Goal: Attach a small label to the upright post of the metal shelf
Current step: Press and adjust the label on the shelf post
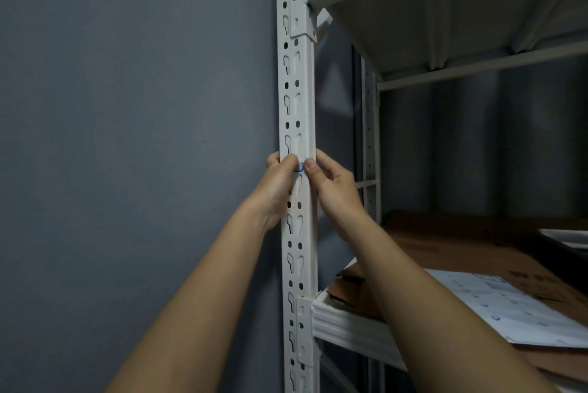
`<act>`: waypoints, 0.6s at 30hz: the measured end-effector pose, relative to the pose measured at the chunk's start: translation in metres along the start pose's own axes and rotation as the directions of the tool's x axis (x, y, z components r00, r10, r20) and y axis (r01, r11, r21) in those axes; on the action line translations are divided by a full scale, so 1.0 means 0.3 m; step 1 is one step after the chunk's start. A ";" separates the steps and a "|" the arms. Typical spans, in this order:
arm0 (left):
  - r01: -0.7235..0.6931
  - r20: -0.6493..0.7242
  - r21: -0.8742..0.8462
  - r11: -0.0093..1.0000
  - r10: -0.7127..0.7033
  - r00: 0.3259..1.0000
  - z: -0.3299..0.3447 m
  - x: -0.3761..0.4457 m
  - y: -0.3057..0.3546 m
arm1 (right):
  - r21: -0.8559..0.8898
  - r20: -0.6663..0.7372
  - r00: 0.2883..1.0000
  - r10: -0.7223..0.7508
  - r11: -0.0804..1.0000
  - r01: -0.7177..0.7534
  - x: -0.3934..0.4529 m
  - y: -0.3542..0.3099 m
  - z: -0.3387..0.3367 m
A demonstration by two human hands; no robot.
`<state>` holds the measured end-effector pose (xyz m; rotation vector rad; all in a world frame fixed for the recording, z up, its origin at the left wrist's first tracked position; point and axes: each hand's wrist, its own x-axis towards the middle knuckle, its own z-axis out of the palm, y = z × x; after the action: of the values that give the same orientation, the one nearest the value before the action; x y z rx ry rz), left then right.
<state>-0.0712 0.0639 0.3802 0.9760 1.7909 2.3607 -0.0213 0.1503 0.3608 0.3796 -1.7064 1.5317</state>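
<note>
A white perforated upright post (297,99) of the metal shelf runs from top to bottom in the middle of the view. A small white label with a blue border (300,167) lies on the post's front face at mid-height, mostly hidden by my thumbs. My left hand (280,184) curls round the post's left edge, its thumb pressing the label's left side. My right hand (331,184) wraps the post's right edge, with its thumb tip on the label's right side.
A grey wall (133,138) fills the left. Right of the post, a white shelf board (445,7) is overhead. The lower shelf beam (343,322) carries flat cardboard (461,246) and a printed sheet (509,306). A rear post (370,125) stands behind.
</note>
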 end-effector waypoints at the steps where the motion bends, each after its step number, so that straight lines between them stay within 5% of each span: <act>1: -0.002 0.001 0.012 1.000 0.002 1.000 0.001 0.001 0.001 | 0.005 -0.002 1.000 0.001 1.000 -0.001 0.001 0.000 0.001; 18: 0.088 0.040 -0.121 0.989 -0.084 0.996 -0.009 -0.005 0.020 | 0.003 -0.032 0.999 0.006 1.000 -0.005 -0.001 0.002 0.009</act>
<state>-0.0694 0.0590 0.3843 0.9002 1.6191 2.3549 -0.0225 0.1479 0.3605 0.3499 -1.6820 1.5361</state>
